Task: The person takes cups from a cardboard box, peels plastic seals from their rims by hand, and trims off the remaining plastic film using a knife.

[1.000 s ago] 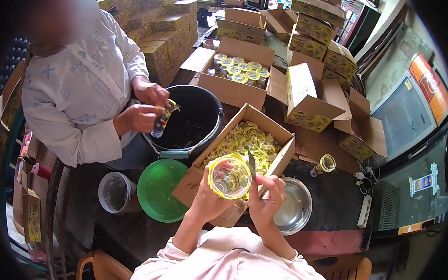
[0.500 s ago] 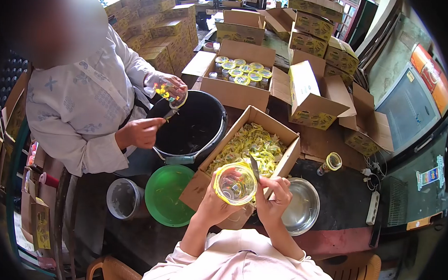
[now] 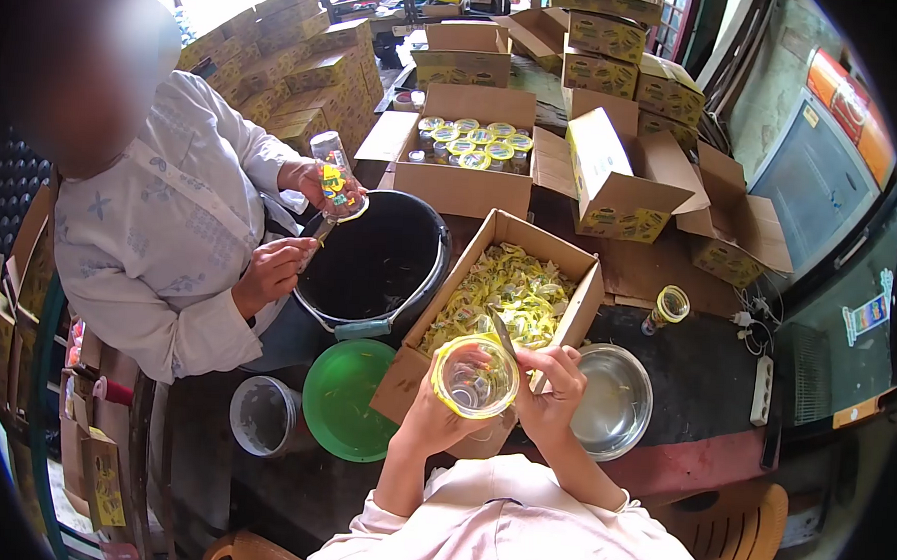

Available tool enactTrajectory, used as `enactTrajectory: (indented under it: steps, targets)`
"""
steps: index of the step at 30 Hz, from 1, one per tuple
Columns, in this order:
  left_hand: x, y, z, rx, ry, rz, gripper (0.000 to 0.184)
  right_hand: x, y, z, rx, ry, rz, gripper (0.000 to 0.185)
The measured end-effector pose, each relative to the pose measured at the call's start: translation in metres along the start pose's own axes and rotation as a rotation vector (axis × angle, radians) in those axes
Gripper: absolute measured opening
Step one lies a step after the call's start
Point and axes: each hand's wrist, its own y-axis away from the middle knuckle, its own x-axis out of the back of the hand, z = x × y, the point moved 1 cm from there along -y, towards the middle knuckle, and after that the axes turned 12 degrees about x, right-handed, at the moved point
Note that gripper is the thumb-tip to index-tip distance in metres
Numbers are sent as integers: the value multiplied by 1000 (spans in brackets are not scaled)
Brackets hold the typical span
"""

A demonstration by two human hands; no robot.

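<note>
My left hand [image 3: 429,415] is wrapped round a clear plastic jar [image 3: 474,377], its round end facing up at me with a yellow band about the rim. My right hand [image 3: 552,387] grips a knife [image 3: 502,334], whose blade lies against the far right side of that rim. The knife's handle is mostly hidden by my fingers. Just beyond both hands, a cardboard box [image 3: 590,304] holds a heap of yellow plastic scraps [image 3: 503,287]. A steel bowl [image 3: 635,413] stands right of my right hand.
Across to the left, a co-worker holds a labelled jar [image 3: 335,180] and a blade over a black bucket [image 3: 430,297]. A green basin [image 3: 348,401] and grey pail [image 3: 262,417] stand at left. One jar [image 3: 670,306] stands at right; a carton [image 3: 462,191] of jars is behind.
The jar in my left hand has tilted and turned slightly. The co-worker's jar is now more upright, and their knife hand has moved lower left. My view has shifted a little.
</note>
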Motion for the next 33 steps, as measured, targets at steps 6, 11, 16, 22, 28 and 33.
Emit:
enactTrajectory:
  steps: [6, 11, 16, 22, 28, 33]
  targets:
    - [-3, -2, -5, -54, 6, 76, 67, 2, 1, -4, -23, -23, -11, 17]
    - [-3, -2, -11, -20, 10, 27, 76, 1, 6, -2, -28, -12, 26, 17]
    - [1, -1, -13, -62, -34, 18, 76, 2, 4, -5, -12, 14, -18, 16]
    - [3, 1, -13, -44, -86, -1, 77, -3, 8, -3, 5, 37, -8, 19]
    - [7, 1, -17, -59, -186, -14, 73, -1, 10, -4, -59, -11, -33, 16]
    - [2, 1, -13, -85, 4, -9, 59, 0, 12, 0, -42, -7, 1, 17]
